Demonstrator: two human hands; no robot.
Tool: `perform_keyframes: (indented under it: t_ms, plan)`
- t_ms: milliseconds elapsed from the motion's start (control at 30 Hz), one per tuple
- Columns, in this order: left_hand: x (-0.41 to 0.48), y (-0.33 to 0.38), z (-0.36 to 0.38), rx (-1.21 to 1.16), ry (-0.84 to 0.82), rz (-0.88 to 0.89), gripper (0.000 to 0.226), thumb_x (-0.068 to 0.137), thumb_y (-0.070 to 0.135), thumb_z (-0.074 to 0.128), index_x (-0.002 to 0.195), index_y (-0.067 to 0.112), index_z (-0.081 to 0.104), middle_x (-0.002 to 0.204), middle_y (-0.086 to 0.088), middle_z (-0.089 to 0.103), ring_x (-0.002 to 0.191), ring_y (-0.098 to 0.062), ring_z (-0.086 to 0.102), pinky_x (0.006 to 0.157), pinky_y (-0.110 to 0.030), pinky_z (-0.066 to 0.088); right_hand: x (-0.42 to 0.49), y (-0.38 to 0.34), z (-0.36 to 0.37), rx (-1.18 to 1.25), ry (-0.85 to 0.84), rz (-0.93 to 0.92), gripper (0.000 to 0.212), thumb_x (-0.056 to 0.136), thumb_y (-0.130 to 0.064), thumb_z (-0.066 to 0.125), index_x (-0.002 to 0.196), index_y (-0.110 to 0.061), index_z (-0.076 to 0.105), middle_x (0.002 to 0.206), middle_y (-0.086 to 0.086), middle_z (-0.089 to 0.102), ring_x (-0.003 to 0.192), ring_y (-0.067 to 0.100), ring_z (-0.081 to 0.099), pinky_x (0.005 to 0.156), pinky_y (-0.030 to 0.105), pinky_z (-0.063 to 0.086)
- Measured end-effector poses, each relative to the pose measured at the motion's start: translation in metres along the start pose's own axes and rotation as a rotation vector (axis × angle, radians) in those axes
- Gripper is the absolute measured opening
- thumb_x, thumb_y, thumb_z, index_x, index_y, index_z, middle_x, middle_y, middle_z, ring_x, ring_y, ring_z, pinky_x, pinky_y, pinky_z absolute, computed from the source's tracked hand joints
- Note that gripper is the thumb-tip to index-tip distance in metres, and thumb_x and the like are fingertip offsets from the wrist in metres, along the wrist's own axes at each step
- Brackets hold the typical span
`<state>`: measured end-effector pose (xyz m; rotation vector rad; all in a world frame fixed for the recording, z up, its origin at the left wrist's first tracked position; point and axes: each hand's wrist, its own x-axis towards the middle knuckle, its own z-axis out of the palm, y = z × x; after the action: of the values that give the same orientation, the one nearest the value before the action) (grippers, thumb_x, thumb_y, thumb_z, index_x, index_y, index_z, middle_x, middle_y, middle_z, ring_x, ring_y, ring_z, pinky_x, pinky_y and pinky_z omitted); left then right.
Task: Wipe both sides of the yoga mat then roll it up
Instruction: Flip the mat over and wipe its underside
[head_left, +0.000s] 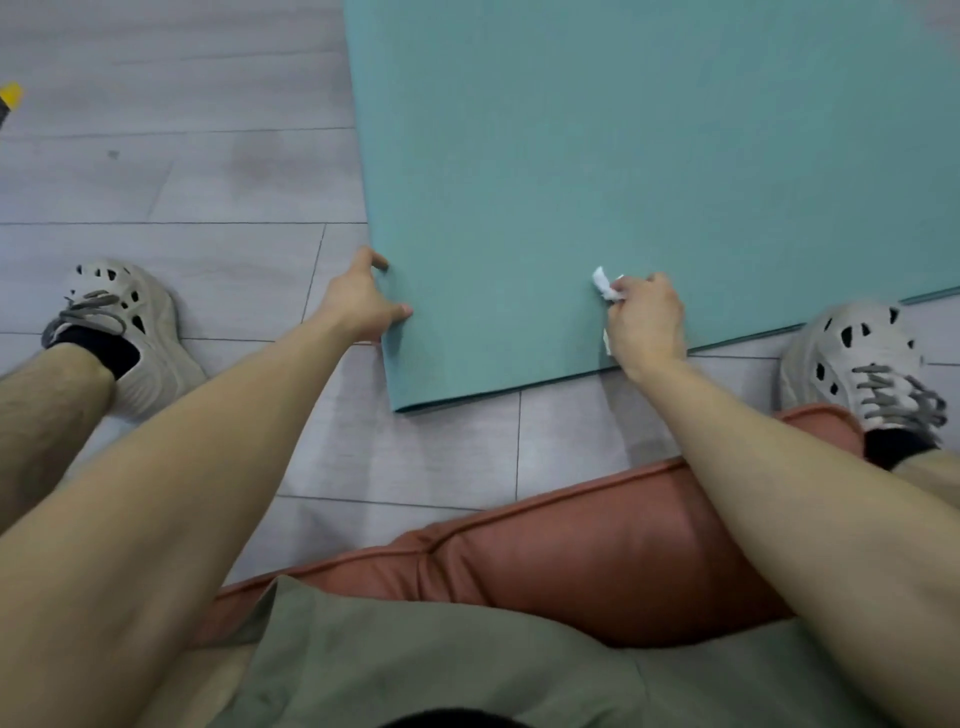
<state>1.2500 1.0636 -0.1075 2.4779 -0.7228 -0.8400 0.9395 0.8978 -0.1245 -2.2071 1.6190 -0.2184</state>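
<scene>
teal yoga mat (623, 156) flat on the floor (182, 182), long axis running straight away | left hand (358, 301) pinching mat's left edge by its near corner | right hand (647, 322) fisted round a crumpled white wipe (605, 283), just inside mat's near edge — strokes go outward, I'd guess

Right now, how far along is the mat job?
Done: nothing provable; no side looks visibly wiped. In hand: right hand grips a white wipe on the yoga mat near its close edge, left hand holds the left edge. Left: rolling, since the mat lies flat on the floor; flipping, cannot tell.
</scene>
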Motion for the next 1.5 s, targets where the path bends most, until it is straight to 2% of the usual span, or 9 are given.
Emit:
perform_keyframes:
  t_ms: [67,300,567,767,900,1033,1167,1400,1500]
  plan:
    - [-0.001,0.006,0.000,0.045,0.019,-0.001,0.064,0.078,0.027,0.089,0.121,0.031,0.042,0.116,-0.015,0.064,0.093,-0.033,0.071,0.066,-0.049,0.066,-0.016,-0.020,0.010,-0.015,-0.010,-0.024,0.033,0.099,0.000,0.045,0.124,-0.006,0.067,0.122,0.018,0.052,0.103,0.041,0.063,0.087,0.043,0.050]
    - [-0.006,0.024,-0.009,0.250,-0.047,-0.034,0.058,0.085,0.023,0.081,0.128,0.025,0.042,0.118,-0.014,0.060,0.097,-0.036,0.068,0.063,-0.051,0.066,-0.091,-0.106,0.041,0.066,-0.441,-0.741,0.035,0.103,-0.018,0.051,0.134,-0.028,0.063,0.117,0.008,0.047,0.105,0.036,0.059,0.087,0.041,0.050]
    - [0.079,0.071,-0.052,0.606,-0.275,-0.013,0.038,0.087,0.038,0.086,0.102,0.005,0.072,0.114,-0.014,0.069,0.103,-0.031,0.069,0.078,-0.050,0.066,0.074,-0.018,-0.013,-0.076,-0.112,-0.404,0.026,0.103,-0.014,0.051,0.120,-0.015,0.070,0.117,0.017,0.053,0.111,0.041,0.058,0.088,0.040,0.046]
    - [0.154,0.117,-0.069,0.991,-0.792,-0.183,0.049,0.079,0.064,0.081,0.091,0.016,0.086,0.100,0.001,0.082,0.112,-0.017,0.071,0.101,-0.042,0.058,0.148,-0.068,0.026,0.065,-0.091,-0.502,0.037,0.097,-0.009,0.052,0.125,-0.023,0.072,0.117,0.008,0.060,0.108,0.036,0.060,0.085,0.037,0.048]
    - [0.162,0.121,-0.081,1.068,-0.867,-0.105,0.046,0.090,0.064,0.069,0.092,0.020,0.086,0.100,0.006,0.081,0.107,-0.012,0.070,0.104,-0.037,0.054,0.124,-0.113,0.042,0.151,-0.165,-0.742,0.024,0.103,-0.025,0.055,0.114,-0.019,0.075,0.106,0.009,0.060,0.095,0.033,0.062,0.085,0.042,0.054]
    - [0.126,0.140,-0.110,1.259,-0.721,0.278,0.038,0.099,0.056,0.064,0.124,0.029,0.072,0.125,0.006,0.071,0.112,-0.019,0.063,0.096,-0.029,0.047,0.055,-0.112,0.047,0.262,-0.410,-1.069,0.026,0.106,-0.025,0.053,0.119,-0.018,0.074,0.107,0.008,0.058,0.093,0.029,0.059,0.082,0.040,0.053]
    - [0.100,0.141,-0.134,1.127,-0.771,0.314,0.048,0.097,0.058,0.064,0.140,0.036,0.056,0.139,0.012,0.062,0.121,-0.013,0.062,0.105,-0.034,0.048,0.087,-0.121,0.055,0.200,-0.465,-1.182,0.035,0.094,-0.008,0.054,0.119,-0.020,0.076,0.110,0.009,0.063,0.100,0.031,0.062,0.081,0.041,0.058]
    - [0.129,0.086,-0.092,0.330,-0.053,0.184,0.074,0.085,0.039,0.084,0.147,0.026,0.045,0.130,-0.003,0.060,0.100,-0.021,0.070,0.094,-0.039,0.053,0.243,-0.174,0.060,0.131,-0.053,-0.529,0.028,0.099,-0.018,0.055,0.114,-0.019,0.079,0.105,0.016,0.061,0.094,0.040,0.065,0.084,0.043,0.054]
    - [0.141,0.060,-0.078,0.130,-0.026,0.113,0.068,0.091,0.038,0.077,0.148,0.029,0.042,0.132,-0.004,0.055,0.094,-0.017,0.069,0.090,-0.046,0.060,0.181,-0.183,0.064,0.220,-0.101,-0.606,0.028,0.097,-0.010,0.060,0.117,-0.017,0.078,0.102,0.015,0.060,0.087,0.036,0.063,0.082,0.041,0.055]
